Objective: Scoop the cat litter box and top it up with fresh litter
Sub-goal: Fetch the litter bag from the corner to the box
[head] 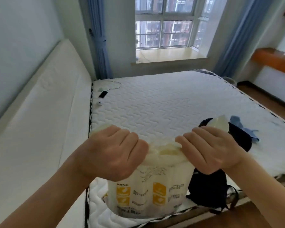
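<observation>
You are gripping the litter bag (148, 191) top with both hands (112, 153) (209, 148); pull apart slowly, keeping it standing on the bed (163, 104).

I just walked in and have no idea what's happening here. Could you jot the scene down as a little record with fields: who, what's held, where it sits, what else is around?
who: a person, seen from a head camera
left hand: grips the bag's top edge
right hand: grips the same edge, further right
held thing: pale litter bag with yellow squares printed on it
bag state: upright, top bunched between the hands; cannot tell if open
where: on a white mattress
beside bag: dark backpack, touching its right side
also there: phone, blue cloth
litter box: not in view
</observation>
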`<state>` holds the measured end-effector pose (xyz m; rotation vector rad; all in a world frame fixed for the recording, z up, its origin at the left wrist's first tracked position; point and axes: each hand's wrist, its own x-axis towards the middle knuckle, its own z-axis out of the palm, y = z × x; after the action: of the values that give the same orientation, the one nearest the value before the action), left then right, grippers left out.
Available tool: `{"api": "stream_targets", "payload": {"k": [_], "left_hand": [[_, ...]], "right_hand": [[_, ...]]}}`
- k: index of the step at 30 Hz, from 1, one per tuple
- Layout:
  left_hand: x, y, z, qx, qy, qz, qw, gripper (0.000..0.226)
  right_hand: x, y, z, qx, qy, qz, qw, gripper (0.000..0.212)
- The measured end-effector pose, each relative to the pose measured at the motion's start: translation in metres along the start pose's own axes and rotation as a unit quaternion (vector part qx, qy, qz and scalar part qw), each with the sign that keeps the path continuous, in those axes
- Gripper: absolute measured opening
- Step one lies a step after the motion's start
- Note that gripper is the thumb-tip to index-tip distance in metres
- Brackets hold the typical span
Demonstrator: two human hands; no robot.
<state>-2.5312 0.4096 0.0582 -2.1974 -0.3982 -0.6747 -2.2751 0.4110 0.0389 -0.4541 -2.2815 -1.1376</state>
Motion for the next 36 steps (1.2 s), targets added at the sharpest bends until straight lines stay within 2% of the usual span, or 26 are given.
{"api": "stream_targets", "payload": {"k": [7, 18, 23, 30, 32, 36], "left_hand": [[0.057, 0.022, 0.039, -0.103, 0.091, 0.092, 0.986, 0.028], [0.183, 0.109, 0.095, -0.191, 0.122, 0.147, 0.963, 0.030], [0.248, 0.142, 0.122, -0.218, 0.158, 0.169, 0.948, 0.025], [0.339, 0.183, 0.183, -0.273, 0.223, 0.191, 0.916, 0.030], [0.364, 0.196, 0.206, -0.283, 0.243, 0.199, 0.906, 0.032], [0.413, 0.220, 0.252, -0.310, 0.271, 0.220, 0.884, 0.031]], "right_hand": [[-0.053, -0.004, -0.061, -0.060, -0.081, 0.066, 0.993, 0.004], [-0.167, 0.042, -0.155, -0.111, -0.149, 0.073, 0.980, 0.006], [-0.222, 0.064, -0.188, -0.144, -0.198, 0.105, 0.964, 0.025], [-0.300, 0.099, -0.214, -0.156, -0.268, 0.150, 0.939, 0.027], [-0.322, 0.110, -0.217, -0.166, -0.282, 0.160, 0.931, 0.024], [-0.363, 0.132, -0.224, -0.190, -0.301, 0.179, 0.917, 0.006]]}}
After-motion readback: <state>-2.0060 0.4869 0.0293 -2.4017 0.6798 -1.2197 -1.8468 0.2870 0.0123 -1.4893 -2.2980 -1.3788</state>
